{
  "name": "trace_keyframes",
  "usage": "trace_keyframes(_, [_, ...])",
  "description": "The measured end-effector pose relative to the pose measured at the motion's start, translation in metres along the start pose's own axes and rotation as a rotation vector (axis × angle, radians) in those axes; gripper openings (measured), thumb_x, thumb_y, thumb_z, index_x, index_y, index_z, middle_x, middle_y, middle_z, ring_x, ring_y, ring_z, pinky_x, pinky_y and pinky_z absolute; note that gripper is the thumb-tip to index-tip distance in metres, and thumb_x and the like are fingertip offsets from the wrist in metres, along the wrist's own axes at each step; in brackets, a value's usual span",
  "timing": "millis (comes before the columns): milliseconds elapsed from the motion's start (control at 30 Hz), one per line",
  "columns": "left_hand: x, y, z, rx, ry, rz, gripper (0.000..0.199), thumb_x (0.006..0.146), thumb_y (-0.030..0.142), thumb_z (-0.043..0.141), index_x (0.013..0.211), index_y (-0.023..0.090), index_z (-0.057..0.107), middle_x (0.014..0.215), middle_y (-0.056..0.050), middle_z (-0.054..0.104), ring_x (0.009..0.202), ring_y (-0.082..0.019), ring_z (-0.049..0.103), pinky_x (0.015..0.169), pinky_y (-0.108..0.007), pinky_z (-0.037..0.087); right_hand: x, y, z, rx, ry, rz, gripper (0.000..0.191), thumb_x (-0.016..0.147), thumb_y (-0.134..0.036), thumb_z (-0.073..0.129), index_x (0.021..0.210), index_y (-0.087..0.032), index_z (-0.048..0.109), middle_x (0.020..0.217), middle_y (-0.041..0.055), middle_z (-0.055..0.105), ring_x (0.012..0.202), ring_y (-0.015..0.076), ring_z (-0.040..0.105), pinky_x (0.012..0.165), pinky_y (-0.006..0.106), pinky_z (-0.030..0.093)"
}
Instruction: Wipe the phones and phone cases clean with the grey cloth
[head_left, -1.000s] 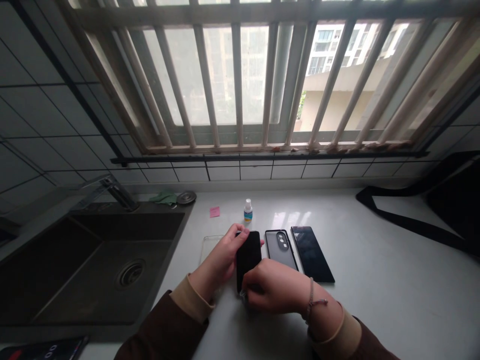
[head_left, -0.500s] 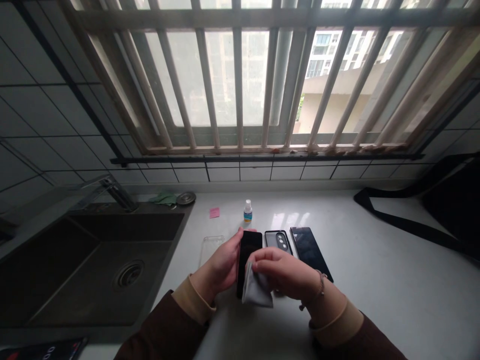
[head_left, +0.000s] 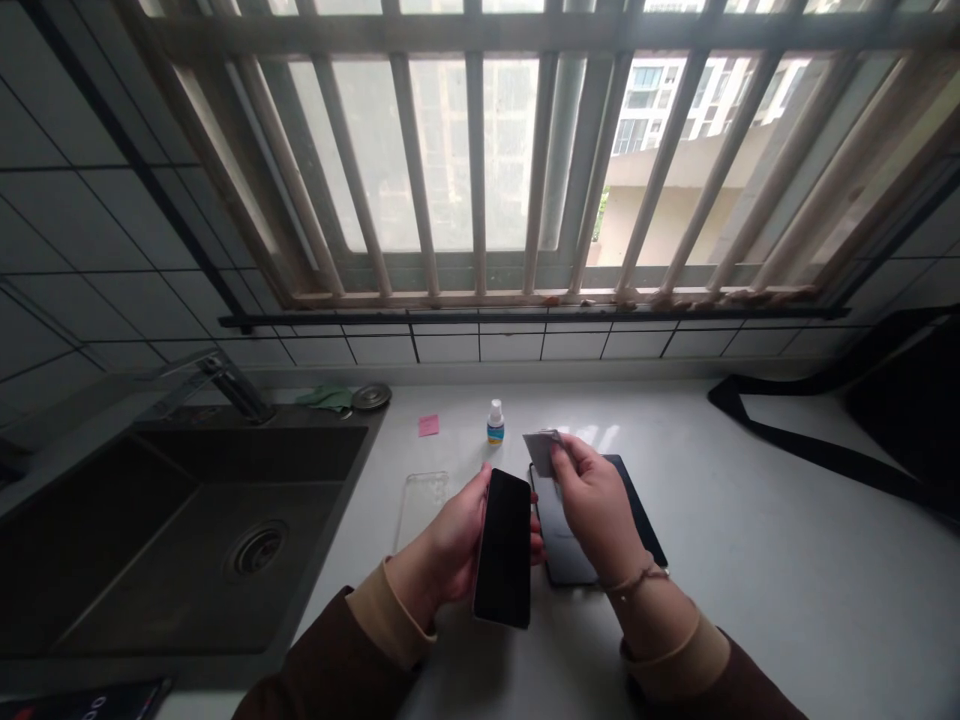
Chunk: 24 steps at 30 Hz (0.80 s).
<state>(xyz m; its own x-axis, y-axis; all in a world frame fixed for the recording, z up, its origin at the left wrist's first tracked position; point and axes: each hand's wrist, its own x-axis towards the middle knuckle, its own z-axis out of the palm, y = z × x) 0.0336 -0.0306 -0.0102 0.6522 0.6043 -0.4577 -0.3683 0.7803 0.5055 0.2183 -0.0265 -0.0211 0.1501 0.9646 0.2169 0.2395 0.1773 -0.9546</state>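
My left hand point(head_left: 459, 535) is wrapped round a phone point(head_left: 503, 550) with a dark screen facing up, its fingertips showing at the right edge. My right hand point(head_left: 596, 500) pinches a folded grey cloth point(head_left: 541, 454), up and to the right of the phone and apart from it. Below that hand lies a dark-rimmed phone case point(head_left: 564, 545), partly covered. Another dark phone point(head_left: 637, 510) lies to its right, mostly behind my right hand. A clear case point(head_left: 420, 500) rests left of my left hand. A small white-capped bottle point(head_left: 496, 424) stands behind the held phone.
A pink note point(head_left: 428, 426) lies left of the bottle. The sink point(head_left: 225, 540) with its faucet point(head_left: 236, 385) takes up the left side, with a green cloth point(head_left: 328, 397) behind it. A black bag point(head_left: 900, 400) with a strap lies at the right. A barred window is ahead.
My right hand has lifted the cloth off the phone and moved it up and right. The phone's screen is now uncovered, and my left hand has shifted it slightly nearer and to the right.
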Motion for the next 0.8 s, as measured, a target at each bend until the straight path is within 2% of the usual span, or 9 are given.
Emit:
trace_keyframes(33, [0.001, -0.003, 0.001, 0.0, -0.005, 0.002, 0.073, 0.103, 0.072, 0.039, 0.119, 0.008, 0.071, 0.093, -0.016, 0.073, 0.081, -0.026, 0.074, 0.09, -0.043, 0.059, -0.004, -0.002, 0.003, -0.126, -0.004, -0.073, 0.037, 0.108, -0.043, 0.051, 0.129, -0.021, 0.071, 0.119, 0.0125, 0.08, 0.107, 0.0289, 0.078, 0.092, 0.042, 0.065])
trace_keyframes(67, [0.001, -0.005, 0.001, -0.002, -0.007, 0.017, 0.073, 0.103, 0.071, 0.039, 0.12, 0.008, 0.071, 0.095, -0.016, 0.074, 0.084, -0.027, 0.075, 0.09, -0.042, 0.059, -0.007, -0.003, 0.006, -0.209, -0.07, -0.147, 0.037, 0.109, -0.038, 0.048, 0.135, -0.022, 0.07, 0.124, 0.0121, 0.079, 0.111, 0.029, 0.078, 0.096, 0.043, 0.064])
trace_keyframes(167, [0.004, -0.007, 0.002, -0.022, 0.009, 0.09, 0.067, 0.105, 0.068, 0.039, 0.131, 0.014, 0.068, 0.106, -0.017, 0.076, 0.1, -0.031, 0.075, 0.095, -0.045, 0.059, -0.013, -0.001, 0.016, -0.317, -0.252, -0.355, 0.04, 0.108, -0.023, 0.047, 0.144, -0.027, 0.065, 0.141, 0.0095, 0.073, 0.127, 0.0274, 0.072, 0.109, 0.045, 0.06])
trace_keyframes(300, [0.008, -0.007, 0.002, -0.066, -0.002, 0.176, 0.064, 0.106, 0.065, 0.041, 0.141, 0.016, 0.064, 0.12, -0.017, 0.076, 0.118, -0.032, 0.071, 0.107, -0.048, 0.055, -0.015, 0.007, 0.023, -0.406, -0.275, -0.53, 0.048, 0.104, -0.009, 0.048, 0.147, -0.025, 0.063, 0.15, 0.0101, 0.065, 0.137, 0.0254, 0.065, 0.121, 0.049, 0.05])
trace_keyframes(400, [0.009, -0.004, 0.005, -0.126, 0.042, 0.25, 0.062, 0.108, 0.061, 0.039, 0.136, 0.013, 0.065, 0.122, -0.018, 0.075, 0.12, -0.029, 0.071, 0.112, -0.043, 0.052, -0.016, 0.005, 0.024, -0.442, -0.301, -0.621, 0.054, 0.101, -0.002, 0.048, 0.149, -0.023, 0.061, 0.152, 0.0103, 0.064, 0.14, 0.0233, 0.062, 0.124, 0.046, 0.048])
trace_keyframes(567, [0.003, 0.005, 0.009, -0.138, 0.239, 0.212, 0.07, 0.107, 0.064, 0.037, 0.122, 0.004, 0.07, 0.11, -0.022, 0.077, 0.105, -0.027, 0.075, 0.1, -0.037, 0.059, -0.021, -0.002, 0.025, -0.461, -0.401, -0.71, 0.057, 0.097, 0.002, 0.048, 0.15, -0.018, 0.059, 0.154, 0.0112, 0.062, 0.143, 0.0204, 0.059, 0.123, 0.041, 0.049])
trace_keyframes(667, [0.0, 0.011, 0.008, -0.125, 0.324, 0.189, 0.072, 0.105, 0.068, 0.038, 0.118, 0.006, 0.071, 0.094, -0.018, 0.077, 0.089, -0.027, 0.077, 0.087, -0.038, 0.063, -0.024, -0.006, 0.025, -0.454, -0.478, -0.751, 0.057, 0.096, 0.002, 0.049, 0.149, -0.017, 0.059, 0.154, 0.0118, 0.062, 0.144, 0.0196, 0.058, 0.124, 0.039, 0.048])
trace_keyframes(800, [-0.003, 0.018, 0.006, -0.134, 0.421, 0.217, 0.07, 0.104, 0.07, 0.035, 0.105, 0.01, 0.07, 0.076, -0.013, 0.073, 0.068, -0.024, 0.074, 0.07, -0.037, 0.063, -0.028, -0.012, 0.022, -0.392, -0.588, -0.774, 0.057, 0.097, 0.0, 0.052, 0.149, -0.021, 0.058, 0.152, 0.0085, 0.064, 0.145, 0.0174, 0.056, 0.125, 0.036, 0.046])
